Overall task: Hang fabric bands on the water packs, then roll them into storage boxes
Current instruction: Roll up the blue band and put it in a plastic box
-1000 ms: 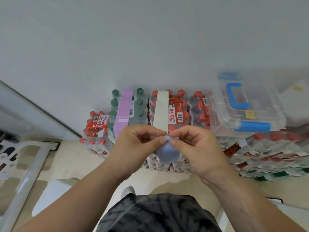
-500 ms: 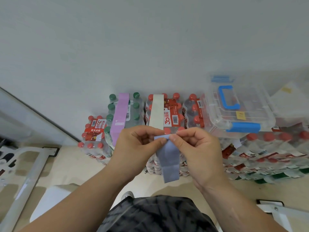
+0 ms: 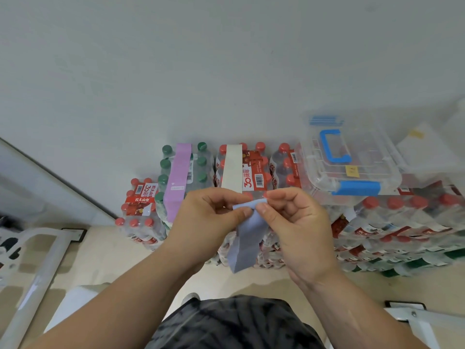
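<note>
Left hand (image 3: 211,217): pinches blue band (image 3: 247,238) top edge
Right hand (image 3: 294,222): pinches same edge, so band hangs straight
Bare pack (image 3: 284,163): one o'clock

Plain storeroom corner, shrink-wrapped water packs (image 3: 241,172) stacked against a bare wall (image 3: 226,71), clear storage box (image 3: 352,159)

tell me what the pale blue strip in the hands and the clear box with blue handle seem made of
The pale blue strip: probably soft matte fabric; it hangs limp and creased. The clear box with blue handle: likely rigid glossy plastic; see-through walls, moulded ribs.
</note>
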